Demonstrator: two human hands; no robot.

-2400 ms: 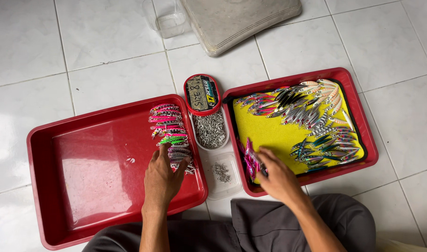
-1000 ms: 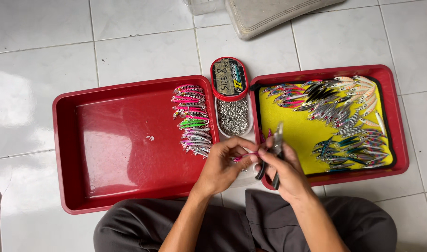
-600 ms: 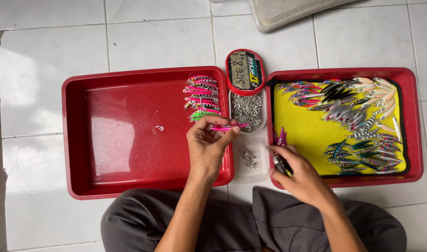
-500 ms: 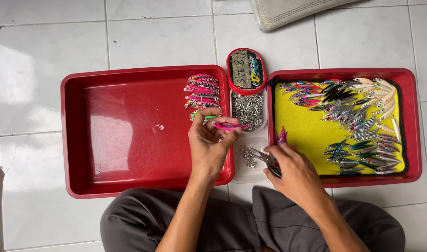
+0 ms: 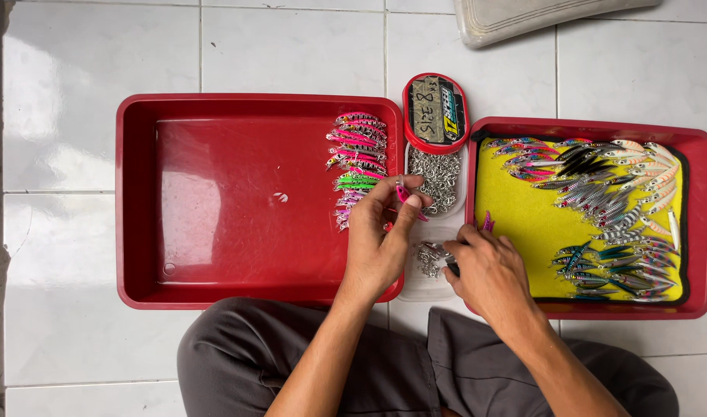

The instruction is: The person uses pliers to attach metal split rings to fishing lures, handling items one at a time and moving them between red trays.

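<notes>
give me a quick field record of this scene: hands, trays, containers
left hand: pinches a small pink fishing lure in its fingertips, above the edge of the left tray
right hand: reaches into a clear container of small metal hooks, seems to hold a dark tool, mostly hidden
left red tray: a column of pink and green lures along its right side
right red tray: yellow pad covered with many-coloured lures
between trays: clear tub of metal rings, red-rimmed lid behind it
floor: white tiles
</notes>
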